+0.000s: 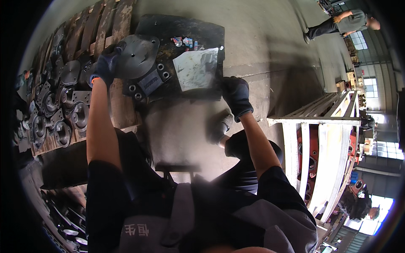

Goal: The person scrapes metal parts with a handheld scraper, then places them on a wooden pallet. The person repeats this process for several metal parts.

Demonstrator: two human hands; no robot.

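Observation:
My left hand [109,63], in a dark glove with an orange cuff, grips the left edge of a round grey metal plate [137,57]. The plate has a small centre hole and a lug with another hole at its upper right. It overlaps the left part of a dark worktop [181,29]. My right hand [237,95], also gloved, is at the worktop's right edge with its fingers curled; what they hold, if anything, is hidden. Between the hands lie a stained white sheet [196,69], a dark rectangular block [150,82] and several metal rings [160,66].
Small red-and-blue packets [187,42] lie at the worktop's far side. Many metal castings [50,101] rest on wooden pallets [107,21] at left. A white slatted crate [320,122] holding red parts stands at right. Another person [348,23] is at the far right.

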